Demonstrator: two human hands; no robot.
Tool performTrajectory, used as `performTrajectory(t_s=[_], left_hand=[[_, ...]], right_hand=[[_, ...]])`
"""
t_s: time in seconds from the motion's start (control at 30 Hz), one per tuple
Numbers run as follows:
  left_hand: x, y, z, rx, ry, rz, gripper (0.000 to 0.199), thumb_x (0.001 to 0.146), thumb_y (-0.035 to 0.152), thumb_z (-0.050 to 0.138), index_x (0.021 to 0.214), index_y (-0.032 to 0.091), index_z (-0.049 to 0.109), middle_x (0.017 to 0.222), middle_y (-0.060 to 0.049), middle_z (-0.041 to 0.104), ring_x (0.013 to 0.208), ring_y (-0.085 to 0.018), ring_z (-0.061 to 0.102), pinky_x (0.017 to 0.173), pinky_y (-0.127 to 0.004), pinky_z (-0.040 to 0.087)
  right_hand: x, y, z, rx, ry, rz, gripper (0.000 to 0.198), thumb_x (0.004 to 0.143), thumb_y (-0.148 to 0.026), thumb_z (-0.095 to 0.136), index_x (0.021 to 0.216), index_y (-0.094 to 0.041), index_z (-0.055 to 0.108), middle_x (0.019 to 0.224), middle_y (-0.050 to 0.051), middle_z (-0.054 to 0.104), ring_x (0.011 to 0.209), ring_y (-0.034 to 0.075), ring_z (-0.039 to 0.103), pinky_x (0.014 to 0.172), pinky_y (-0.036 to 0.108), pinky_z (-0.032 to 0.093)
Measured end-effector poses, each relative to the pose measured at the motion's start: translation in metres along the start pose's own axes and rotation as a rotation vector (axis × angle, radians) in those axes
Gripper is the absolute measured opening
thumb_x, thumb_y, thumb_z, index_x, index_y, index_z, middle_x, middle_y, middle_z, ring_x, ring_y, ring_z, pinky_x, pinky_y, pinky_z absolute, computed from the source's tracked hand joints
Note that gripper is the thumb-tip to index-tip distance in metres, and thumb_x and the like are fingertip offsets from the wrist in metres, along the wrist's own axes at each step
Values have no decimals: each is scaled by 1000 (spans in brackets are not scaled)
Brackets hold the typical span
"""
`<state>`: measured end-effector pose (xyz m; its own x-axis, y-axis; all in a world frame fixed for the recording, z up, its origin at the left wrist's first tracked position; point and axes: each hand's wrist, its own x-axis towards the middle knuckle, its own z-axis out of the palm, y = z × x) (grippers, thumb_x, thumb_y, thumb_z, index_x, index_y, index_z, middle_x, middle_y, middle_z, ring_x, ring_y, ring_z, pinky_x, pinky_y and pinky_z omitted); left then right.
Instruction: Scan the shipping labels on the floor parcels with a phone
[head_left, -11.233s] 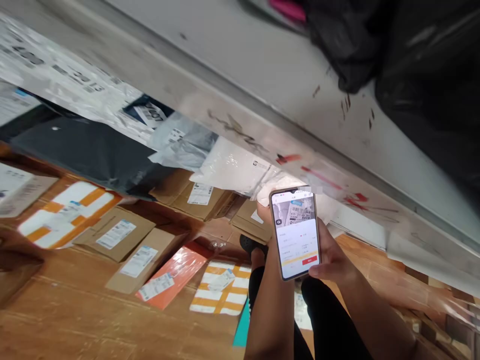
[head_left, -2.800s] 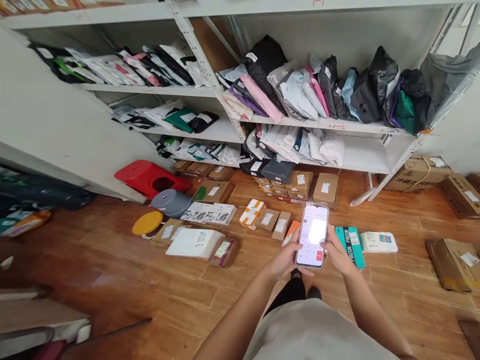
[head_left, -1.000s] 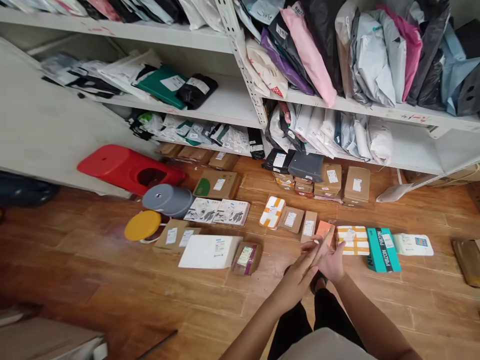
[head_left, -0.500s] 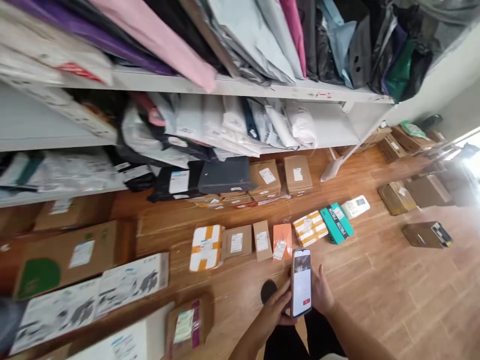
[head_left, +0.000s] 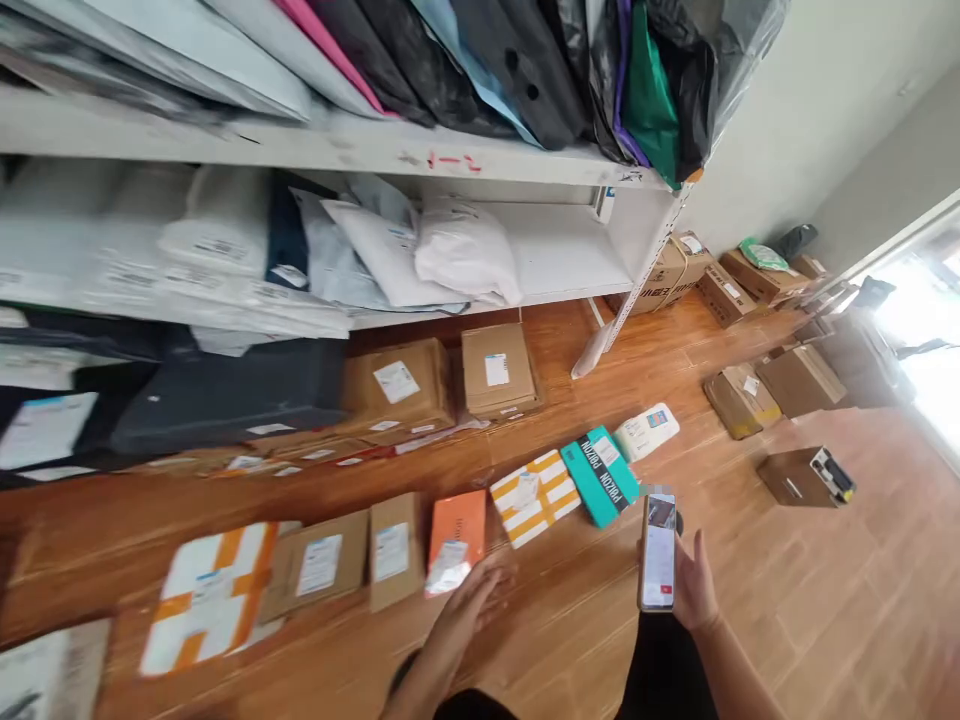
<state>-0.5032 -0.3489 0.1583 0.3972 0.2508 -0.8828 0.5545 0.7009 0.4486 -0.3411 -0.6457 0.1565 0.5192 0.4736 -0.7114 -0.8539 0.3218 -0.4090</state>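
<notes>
Orange parcel (head_left: 454, 541) lies flat on the wood floor (head_left: 787, 610), in a row between a narrow brown box (head_left: 394, 550) on one side and a yellow-striped white parcel (head_left: 535, 497) on the other, with a teal box (head_left: 601, 474) further along. Left hand (head_left: 471, 600) reaches low toward its near end, fingers spread loose and holding nothing, tips just at the white shipping label (head_left: 448, 574); blurred, so contact unclear. Right hand (head_left: 694, 595) grips a phone (head_left: 658, 551) upright, fingers wrapped behind it, screen lit. Parcel looks thin, flat, glossy plastic wrap, so probably light, a bit slippery, some flex. Best hold likely a pinch along the long edge or near short end, thumb on top, fingers slid under; the label corner seems loose, avoid pulling there.
</notes>
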Motion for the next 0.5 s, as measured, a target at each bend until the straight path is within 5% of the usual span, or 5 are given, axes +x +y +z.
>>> performTrajectory(t_s=[0.17,0.3,0.4,0.5], left_hand=[[66,-82,156,-481,310,-173,28,67,30,73,94,25,66,95,-7,76,106,-26,71,83,-33,54],[112,-144,258,-643,237,-288,44,57,34,82,98,24,70,92,-7,76,91,-24,72,75,-31,55],[159,-182,281,-664,211,-308,53,50,37,88,99,24,73,89,-7,76,84,-24,72,72,-31,55],[220,-220,255,-626,284,-265,57,49,36,89,103,28,74,90,-7,77,92,-29,73,75,-36,57]], right_hand=[[104,-131,-100,-182,-84,191,77,65,-83,70,116,-25,71,113,9,79,102,32,73,106,53,44],[178,-178,-164,-382,-109,268,77,68,-84,67,116,-24,70,114,9,78,102,31,73,108,54,41],[231,-171,-208,-401,-124,287,72,70,-82,68,114,-25,70,112,8,78,99,30,73,107,52,43],[284,-143,-248,-430,-158,271,69,71,-80,68,114,-27,71,109,7,78,97,27,72,102,48,49]])
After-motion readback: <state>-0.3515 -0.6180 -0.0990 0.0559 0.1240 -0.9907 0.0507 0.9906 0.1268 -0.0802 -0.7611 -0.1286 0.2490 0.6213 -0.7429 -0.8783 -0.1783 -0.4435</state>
